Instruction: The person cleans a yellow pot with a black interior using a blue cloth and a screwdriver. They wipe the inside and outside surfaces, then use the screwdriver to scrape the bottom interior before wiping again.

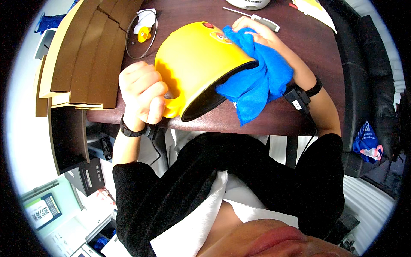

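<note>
A yellow appliance housing with a dark inside [192,57], shaped like a pot with a handle, is tilted above the brown table. My left hand [143,91] is closed round its yellow handle at the left. A blue cloth [261,80] hangs from my right hand [257,30], which grips it against the housing's right side, near a red button and a round sticker. Part of the cloth covers the housing's open rim. Some of my right fingers are hidden by the cloth. Behind that hand lies a screwdriver with a grey and white handle [266,22].
Flattened cardboard [93,54] is stacked at the table's left. Beside it lie a glass lid with a metal rim [156,35] and a small yellow knob [144,34]. A white appliance [249,3] stands at the far edge of view. A black sofa [366,64] borders the right.
</note>
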